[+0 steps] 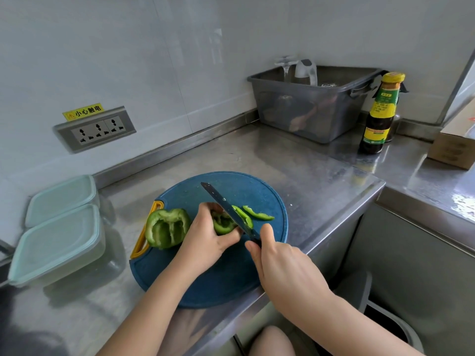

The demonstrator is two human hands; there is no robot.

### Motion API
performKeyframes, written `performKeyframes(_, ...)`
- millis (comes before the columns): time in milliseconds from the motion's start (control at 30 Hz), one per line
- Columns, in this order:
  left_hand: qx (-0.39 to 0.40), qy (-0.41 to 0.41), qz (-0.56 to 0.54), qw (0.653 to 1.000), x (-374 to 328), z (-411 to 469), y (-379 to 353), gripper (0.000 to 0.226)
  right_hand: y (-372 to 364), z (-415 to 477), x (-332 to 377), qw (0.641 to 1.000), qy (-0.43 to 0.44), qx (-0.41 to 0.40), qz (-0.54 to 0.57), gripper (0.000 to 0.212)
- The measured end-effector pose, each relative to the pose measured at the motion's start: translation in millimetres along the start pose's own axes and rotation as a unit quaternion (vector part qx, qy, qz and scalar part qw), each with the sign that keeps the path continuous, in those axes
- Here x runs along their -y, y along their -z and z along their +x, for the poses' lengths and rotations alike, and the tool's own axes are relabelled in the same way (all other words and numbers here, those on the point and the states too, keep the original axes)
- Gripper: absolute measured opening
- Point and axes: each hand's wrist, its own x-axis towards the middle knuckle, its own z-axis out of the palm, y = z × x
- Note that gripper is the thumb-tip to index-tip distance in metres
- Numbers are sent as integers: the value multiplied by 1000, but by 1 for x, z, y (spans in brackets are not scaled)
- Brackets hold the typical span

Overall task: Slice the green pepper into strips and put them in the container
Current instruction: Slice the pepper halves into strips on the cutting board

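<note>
1. Two bare hands are recorded at work over a round blue cutting board (231, 278), which is laid at the front edge of a stainless-steel counter (282, 163).
2. The left hand (205, 240) is noted with its fingers curled down over a green pepper piece (223, 224), which is held against the board close beside the blade.
3. The right hand (277, 263) is wrapped round the dark handle of a kitchen knife (226, 209). The thumb is raised near the heel of the blade. The blade is angled with its tip away and to the left, set against the cut side of the held piece.
4. Two cut strips (258, 214) are found on the board just to the right of the blade, one closer to it than the other.
5. A larger pepper half (167, 228) is found hollow side up on the board, to the left of the left hand and next to the board's yellow handle.
6. Two lidded containers (59, 242) with pale green lids are set side by side on the counter, left of the board and apart from it. Their contents cannot be made out.
7. At the back wall, a grey plastic tub (308, 106) is noted, with a yellow-capped sauce bottle (380, 114) just to its right. A cardboard box (452, 147) is seen at the far right, and a triple wall socket (95, 129) is mounted under a yellow warning label.
</note>
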Motion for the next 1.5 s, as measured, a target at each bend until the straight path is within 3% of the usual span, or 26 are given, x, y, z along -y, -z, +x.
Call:
performKeyframes(133,15,4,-8,1000,-3,0,1,60,-1,17,-5,1000,15,-9,23,30)
performKeyframes(267,10,11,-2,1000,-4,1,3,49,4,24,-14,995,25,8,97,29)
performKeyframes(567,19,12,-4,1000,-4,0,3,48,4,11,-19,991,8,26,128,29)
performKeyframes(867,19,8,0,1000,-5,2,1,48,24,36,-22,963,-9,121,239,33)
performKeyframes(1100,24,8,-29,999,-6,1,-1,46,20,62,-17,964,-32,150,218,35)
performKeyframes(1267,38,9,-49,998,-4,-3,1,51,21,76,5,970,-36,145,191,25)
performKeyframes(1367,39,9,-20,999,-5,-7,6,57,24,84,4,959,-85,174,205,5)
performKeyframes(1433,46,21,-6,999,-8,-8,11,61,25,86,-4,945,-124,195,232,17)
performKeyframes(1500,52,30,5,998,-11,-9,15,63,26,83,-14,939,-109,199,258,12)
